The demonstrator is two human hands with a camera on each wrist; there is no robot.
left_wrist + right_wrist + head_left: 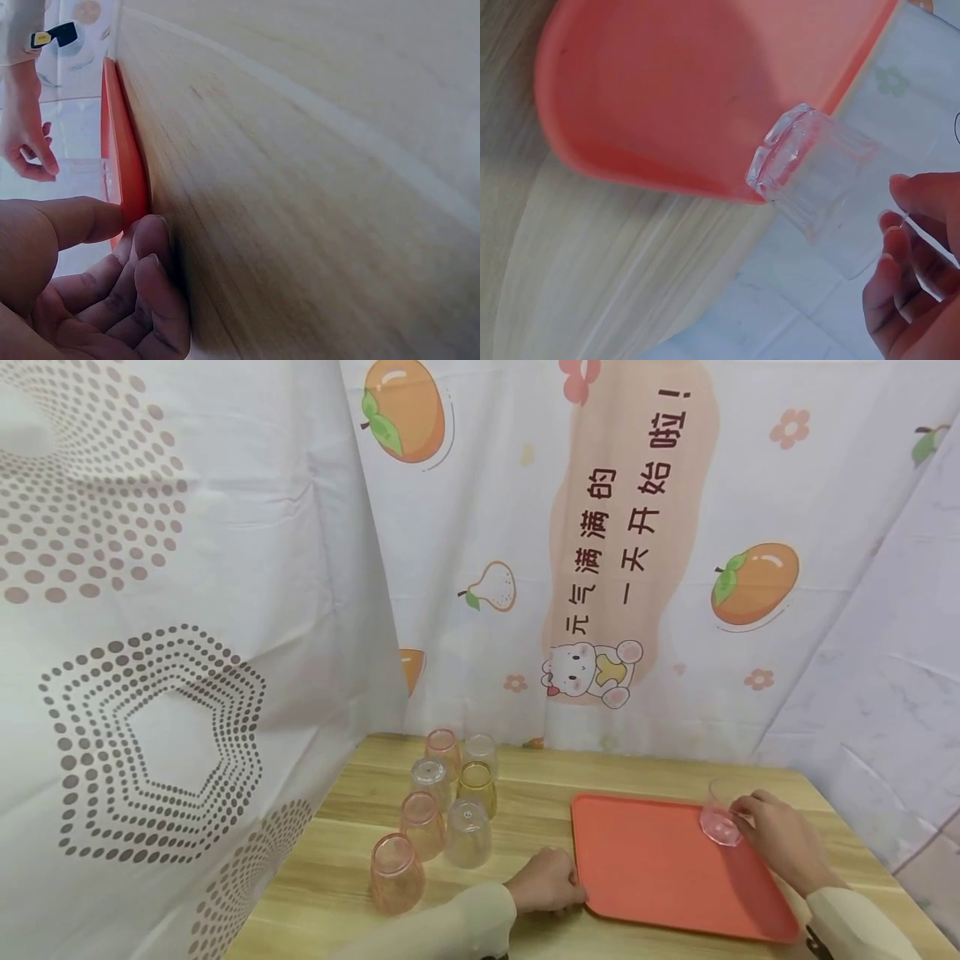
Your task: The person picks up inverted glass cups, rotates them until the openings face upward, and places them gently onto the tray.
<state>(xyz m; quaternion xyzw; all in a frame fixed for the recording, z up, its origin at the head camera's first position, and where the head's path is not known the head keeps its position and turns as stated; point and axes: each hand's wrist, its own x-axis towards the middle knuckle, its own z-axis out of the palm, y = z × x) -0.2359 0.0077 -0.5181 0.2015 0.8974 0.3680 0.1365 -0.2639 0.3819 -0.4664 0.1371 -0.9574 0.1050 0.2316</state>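
Note:
A red-orange tray [660, 868] lies flat on the wooden table. My left hand [546, 882] is at its near left corner. In the left wrist view the thumb and forefinger of that hand [97, 277] pinch the tray's rim [124, 150]. A clear drinking glass [817, 172] stands on the tray near its far right corner, its thick faceted base down. My right hand [783, 839] is at the top of this glass [722, 828], and its thumb and fingers [896, 270] pinch the thin upper rim.
Several glasses stand close together at the table's left: pink [397, 877], clear [468, 835] and yellow [477, 789] ones. Bare wood [525, 802] lies between them and the tray. A printed white curtain [480, 527] hangs behind the table and along its left side.

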